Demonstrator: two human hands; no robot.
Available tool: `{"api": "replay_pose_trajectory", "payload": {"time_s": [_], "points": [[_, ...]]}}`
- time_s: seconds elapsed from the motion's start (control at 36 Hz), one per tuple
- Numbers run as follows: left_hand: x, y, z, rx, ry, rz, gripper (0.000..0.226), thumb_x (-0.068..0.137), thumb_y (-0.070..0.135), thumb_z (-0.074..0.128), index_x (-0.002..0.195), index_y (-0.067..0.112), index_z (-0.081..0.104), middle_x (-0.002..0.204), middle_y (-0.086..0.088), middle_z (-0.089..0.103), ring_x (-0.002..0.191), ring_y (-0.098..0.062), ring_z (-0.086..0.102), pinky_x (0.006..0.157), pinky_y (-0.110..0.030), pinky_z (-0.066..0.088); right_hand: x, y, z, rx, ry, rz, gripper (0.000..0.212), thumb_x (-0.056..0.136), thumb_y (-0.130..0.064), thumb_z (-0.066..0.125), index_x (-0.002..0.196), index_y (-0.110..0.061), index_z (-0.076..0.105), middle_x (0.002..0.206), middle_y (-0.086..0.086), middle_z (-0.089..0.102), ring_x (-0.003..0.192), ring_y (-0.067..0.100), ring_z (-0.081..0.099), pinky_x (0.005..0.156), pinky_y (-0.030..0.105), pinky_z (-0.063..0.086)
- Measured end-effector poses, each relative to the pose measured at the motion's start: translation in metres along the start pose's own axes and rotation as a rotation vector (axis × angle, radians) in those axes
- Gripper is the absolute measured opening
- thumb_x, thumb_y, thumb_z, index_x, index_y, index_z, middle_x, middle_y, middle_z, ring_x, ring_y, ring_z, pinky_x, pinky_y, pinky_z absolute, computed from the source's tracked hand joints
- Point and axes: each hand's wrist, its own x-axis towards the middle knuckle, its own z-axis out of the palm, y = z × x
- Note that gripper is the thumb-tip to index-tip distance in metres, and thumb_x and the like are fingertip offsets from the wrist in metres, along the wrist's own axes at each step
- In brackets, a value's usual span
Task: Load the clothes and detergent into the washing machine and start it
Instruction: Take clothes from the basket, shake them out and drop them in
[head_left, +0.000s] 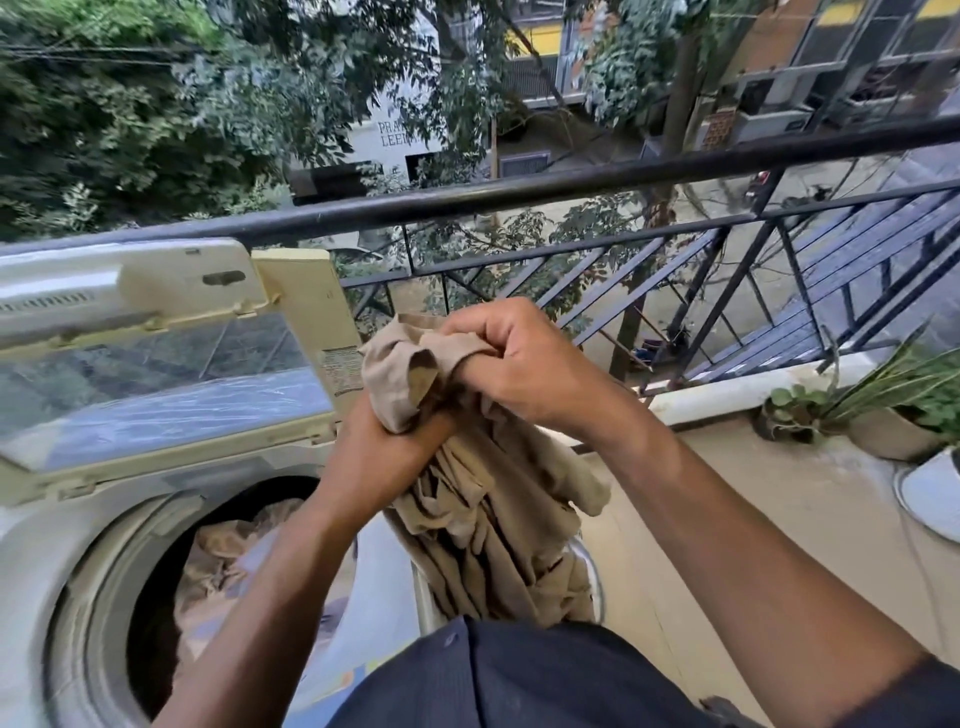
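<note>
A: What is held, and how?

B: A tan garment (498, 499) is clutched in both grips. Its upper end is bunched in the right hand (524, 358), fingers curled tight around the cloth; just below, it is clenched by the left hand (384, 457). The rest hangs down in folds beside the washing machine (67, 545).

A: And the machine?

B: Its lid (166, 358) is raised, tilted back toward a black railing (571, 182). Beige clothes (228, 556) are seen inside the drum. Potted plants (883, 405) are set on the floor at right.
</note>
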Motion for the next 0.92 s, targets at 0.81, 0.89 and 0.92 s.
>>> {"api": "replay_pose_trajectory", "payload": {"time_s": [0.81,0.89,0.92], "points": [[0.017,-0.017,-0.04,-0.245,0.292,-0.045,0.039,0.06,0.056,0.081,0.097,0.046,0.073,0.095,0.027,0.077,0.101,0.003,0.072,0.088,-0.027,0.06,-0.049,0.175,-0.025,-0.786,-0.177,0.655,0.024,0.095,-0.032,0.049,0.074,-0.025,0.057,0.093,-0.002,0.063,0.097,0.028,0.064,0.069,0.034,0.048],[0.016,-0.021,-0.035,-0.151,0.257,-0.061,0.028,0.066,0.055,0.084,0.092,0.054,0.072,0.095,0.029,0.075,0.1,0.004,0.071,0.097,-0.041,0.059,-0.039,0.156,-0.035,-0.702,-0.108,0.551,0.028,0.094,-0.026,0.054,0.067,-0.03,0.057,0.08,-0.003,0.061,0.089,0.027,0.065,0.073,0.041,0.053],[0.016,-0.022,-0.032,-0.126,0.244,-0.059,0.026,0.071,0.05,0.086,0.092,0.054,0.071,0.095,0.029,0.074,0.098,0.007,0.07,0.099,-0.044,0.059,-0.035,0.147,-0.037,-0.654,-0.073,0.504,0.032,0.095,-0.023,0.055,0.064,-0.033,0.06,0.073,-0.003,0.06,0.081,0.024,0.065,0.071,0.041,0.052]]}}
